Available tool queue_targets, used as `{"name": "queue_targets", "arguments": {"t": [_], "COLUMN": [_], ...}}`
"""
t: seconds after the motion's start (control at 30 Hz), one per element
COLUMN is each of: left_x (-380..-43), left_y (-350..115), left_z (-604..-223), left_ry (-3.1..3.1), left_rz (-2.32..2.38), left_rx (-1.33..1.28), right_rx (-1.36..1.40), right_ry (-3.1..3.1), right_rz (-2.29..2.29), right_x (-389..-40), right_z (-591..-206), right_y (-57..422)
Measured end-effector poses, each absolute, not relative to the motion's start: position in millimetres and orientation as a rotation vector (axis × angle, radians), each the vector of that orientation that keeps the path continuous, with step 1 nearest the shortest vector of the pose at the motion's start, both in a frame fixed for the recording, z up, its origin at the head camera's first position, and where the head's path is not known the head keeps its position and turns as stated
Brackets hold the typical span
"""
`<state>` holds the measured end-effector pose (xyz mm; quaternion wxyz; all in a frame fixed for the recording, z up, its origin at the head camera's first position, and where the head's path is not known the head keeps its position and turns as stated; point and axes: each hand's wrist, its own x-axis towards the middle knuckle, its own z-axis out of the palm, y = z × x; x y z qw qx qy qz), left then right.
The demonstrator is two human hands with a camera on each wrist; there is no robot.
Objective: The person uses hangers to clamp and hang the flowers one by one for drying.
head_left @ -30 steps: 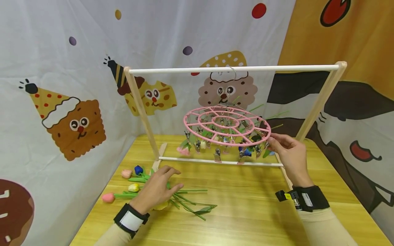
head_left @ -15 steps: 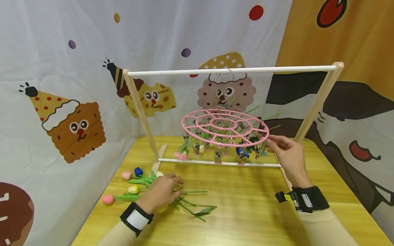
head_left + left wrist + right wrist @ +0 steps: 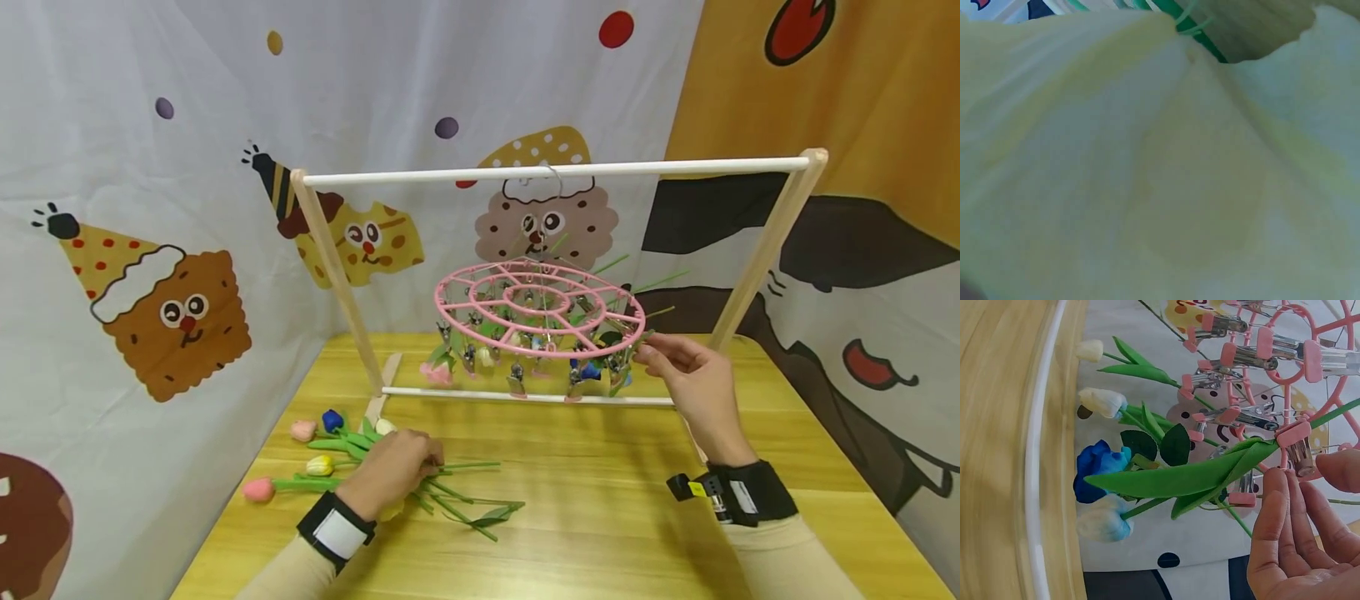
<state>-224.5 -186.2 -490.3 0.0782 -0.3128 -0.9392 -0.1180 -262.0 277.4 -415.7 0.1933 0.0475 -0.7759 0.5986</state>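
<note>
My left hand [image 3: 397,471] reaches down onto the bunch of artificial tulips on the table, fingers curled together at the green stems [image 3: 465,517]; which stem they pinch I cannot tell. Pale yellow petals [image 3: 1197,175] fill the left wrist view. My right hand [image 3: 693,387] is at the right edge of the pink round clip hanger [image 3: 543,354]. In the right wrist view, its straight fingertips are right at a metal clip [image 3: 1299,453] with pink tips, the thumb slightly apart. That clip bites a green stem with long leaves [image 3: 1179,478], and a white-blue tulip [image 3: 1107,519] hangs beside it.
The hanger hooks over the white top bar [image 3: 450,176] of a wooden stand, whose lower bar [image 3: 480,393] runs near the table. A blue rose [image 3: 1100,472] hangs among other clips. Pink tulip [image 3: 258,490], blue tulip [image 3: 332,421] and yellow tulip [image 3: 320,465] lie at left.
My left hand has moved right over the stems, and its spread fingers have closed together. The right fingertips stay by the hanger's edge; the view has shifted slightly.
</note>
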Motion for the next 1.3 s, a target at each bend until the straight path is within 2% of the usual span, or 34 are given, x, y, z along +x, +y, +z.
{"name": "queue_targets", "arguments": {"t": [0.6, 1.3], "left_x": [-231, -226], "left_y": [-186, -173], "left_z": [-484, -460], "left_ry": [-2.510, -2.373], "left_rz": [-0.149, -0.335], "left_rx": [-0.882, -0.936], "right_rx": [0.190, 0.411], "right_ry": [-2.141, -2.010], "right_rz": [1.523, 1.491], "right_x": [-238, -213], "right_z": [-432, -439], "right_y": [270, 252]}}
